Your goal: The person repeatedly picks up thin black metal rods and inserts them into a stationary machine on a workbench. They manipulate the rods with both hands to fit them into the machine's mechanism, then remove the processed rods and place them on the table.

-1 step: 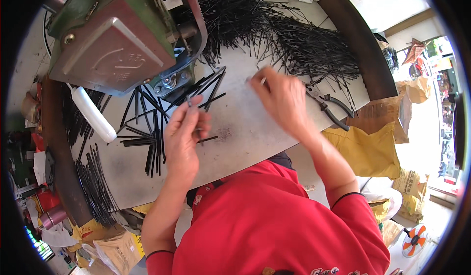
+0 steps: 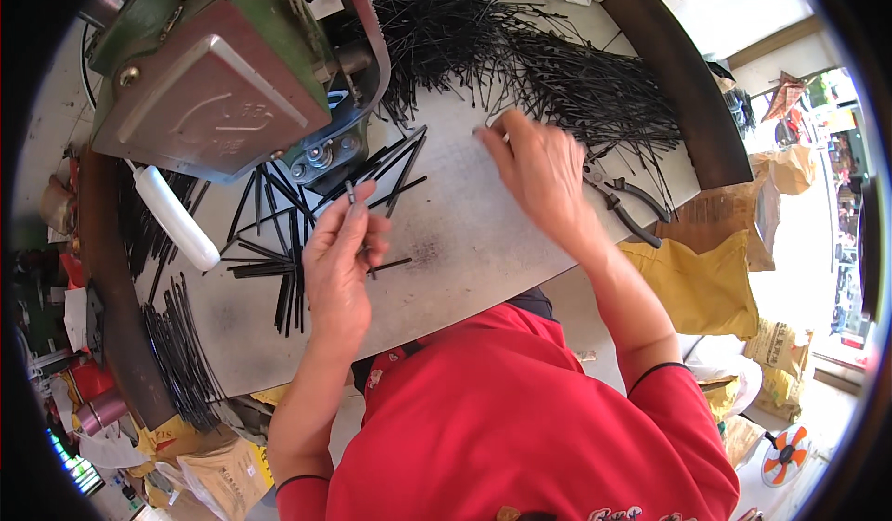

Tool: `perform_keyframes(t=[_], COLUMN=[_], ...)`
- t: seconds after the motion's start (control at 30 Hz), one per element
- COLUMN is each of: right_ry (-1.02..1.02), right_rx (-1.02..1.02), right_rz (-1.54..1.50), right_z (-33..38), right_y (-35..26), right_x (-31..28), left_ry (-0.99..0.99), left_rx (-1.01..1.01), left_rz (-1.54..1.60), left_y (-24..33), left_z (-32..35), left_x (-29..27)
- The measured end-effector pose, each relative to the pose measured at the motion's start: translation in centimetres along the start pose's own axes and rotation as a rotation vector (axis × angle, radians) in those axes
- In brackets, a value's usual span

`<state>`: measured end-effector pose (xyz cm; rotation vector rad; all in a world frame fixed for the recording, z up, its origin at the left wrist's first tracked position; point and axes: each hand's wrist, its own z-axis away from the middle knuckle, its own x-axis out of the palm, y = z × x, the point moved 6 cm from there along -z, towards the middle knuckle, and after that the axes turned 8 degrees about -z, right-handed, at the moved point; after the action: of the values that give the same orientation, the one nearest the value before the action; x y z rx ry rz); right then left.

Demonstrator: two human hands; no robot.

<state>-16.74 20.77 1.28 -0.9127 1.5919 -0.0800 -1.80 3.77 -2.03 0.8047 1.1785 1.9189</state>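
My left hand point(image 2: 342, 252) is over the front of the metal worktable, thumb and forefinger closed on a small grey cylindrical piece point(image 2: 350, 190). Its other fingers are curled. Below and beside it lie loose black rods point(image 2: 294, 284), crossing one another in front of the machine. My right hand point(image 2: 541, 163) is above the table, right of the middle, near the lower edge of a big heap of thin black cables point(image 2: 595, 89). Its thumb stands apart from the bent fingers, slightly blurred, and nothing shows between them. Pliers point(image 2: 627, 207) with dark handles lie close to its wrist.
A green and maroon press machine point(image 2: 214, 94) with a white handle point(image 2: 177, 216) stands at the back left. A bundle of black rods point(image 2: 181, 354) lies at the left edge. A raised dark rim point(image 2: 683, 75) bounds the table. Yellow sacks point(image 2: 697, 284) sit beyond the right edge.
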Motion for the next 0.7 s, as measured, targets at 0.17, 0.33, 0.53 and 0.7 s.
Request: perform_keyframes(t=[0.17, 0.33, 0.53, 0.7], right_ry=[0.024, -0.161, -0.207, -0.340], right_rx=[-0.009, -0.043, -0.040, 0.323], right_rz=[0.225, 0.075, -0.210, -0.712], right_z=[-2.7, 0.3, 1.7, 1.4], right_y=[1.7, -0.3, -0.8, -1.6], right_x=[1.8, 2.4, 1.7, 2.5], left_ry=[0.012, 0.079, 0.065, 0.022], left_rx=[-0.011, 0.045, 0.045, 0.053], left_rz=[0.085, 0.110, 0.241, 0.335], left_y=[-0.2, 0.2, 1.0, 1.0], left_z=[0.2, -0.1, -1.0, -2.0], left_x=[-1.4, -3.4, -4.5, -4.9])
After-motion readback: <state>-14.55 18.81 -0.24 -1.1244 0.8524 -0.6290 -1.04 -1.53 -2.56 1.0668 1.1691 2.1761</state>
